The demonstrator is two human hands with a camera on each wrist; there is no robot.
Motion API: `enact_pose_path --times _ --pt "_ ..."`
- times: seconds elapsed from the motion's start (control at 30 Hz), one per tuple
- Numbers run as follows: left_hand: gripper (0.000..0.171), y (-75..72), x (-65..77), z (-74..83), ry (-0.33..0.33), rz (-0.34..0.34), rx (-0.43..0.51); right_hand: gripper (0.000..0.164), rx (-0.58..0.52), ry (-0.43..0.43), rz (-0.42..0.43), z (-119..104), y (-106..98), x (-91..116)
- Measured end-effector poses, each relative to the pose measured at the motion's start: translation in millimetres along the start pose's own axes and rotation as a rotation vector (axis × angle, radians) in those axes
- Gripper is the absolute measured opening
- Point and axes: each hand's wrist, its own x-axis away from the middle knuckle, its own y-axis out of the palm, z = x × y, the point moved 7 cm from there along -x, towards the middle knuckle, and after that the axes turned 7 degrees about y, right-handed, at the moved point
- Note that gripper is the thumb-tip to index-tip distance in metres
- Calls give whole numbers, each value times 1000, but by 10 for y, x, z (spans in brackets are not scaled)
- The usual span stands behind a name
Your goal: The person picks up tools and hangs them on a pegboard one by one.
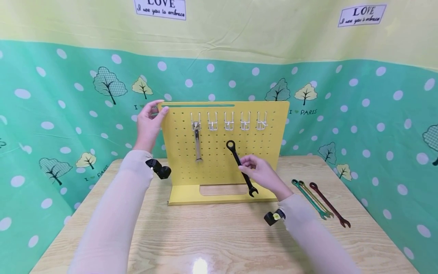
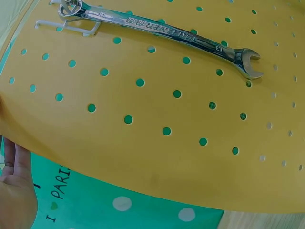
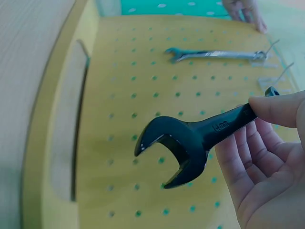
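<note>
My right hand (image 1: 261, 173) pinches a black combination wrench (image 1: 247, 179) by its shaft, between thumb and fingers. The ring end tilts up in front of the yellow pegboard (image 1: 212, 167), and the open end points down toward its base. The right wrist view shows "14mm" stamped near the open-end jaw. At the board's upper left corner, my left hand (image 1: 148, 127) grips the edge, thumb in front and fingers behind. A silver combination wrench (image 2: 162, 29) hangs by its ring end from the leftmost white wire hook (image 2: 66, 26), its open end downward.
More white wire hooks (image 1: 229, 122) line the board's upper part to the right. On the wooden table (image 1: 205, 236), a green wrench (image 1: 309, 199), a yellow wrench (image 1: 316, 198) and a dark red wrench (image 1: 330, 204) lie at right. A patterned curtain (image 1: 212, 76) hangs behind.
</note>
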Motion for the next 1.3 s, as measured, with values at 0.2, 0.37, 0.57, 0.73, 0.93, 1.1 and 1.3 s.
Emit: enact_pose_path --times 0.2,0.37,0.57,0.73,0.93,1.1,1.3 --pt "40 0 -8 -7 9 7 3 24 -26 -55 4 -259 52 -72" --pt "41 4 -7 -9 2 3 1 22 -53 -92 14 -425 95 -122" --pt "42 7 -9 4 5 2 12 25 -108 -117 22 -579 149 -179" --pt "44 4 -4 1 -3 6 9 26 -144 -104 19 -638 198 -231" --pt "42 -5 -4 5 5 13 7 28 -200 -86 4 -654 247 -294" --pt "43 0 -7 -8 -3 7 9 29 -226 -62 -2 -619 282 -331" --pt "43 7 -21 -21 -11 -2 8 28 -245 -22 0 -532 341 -392"
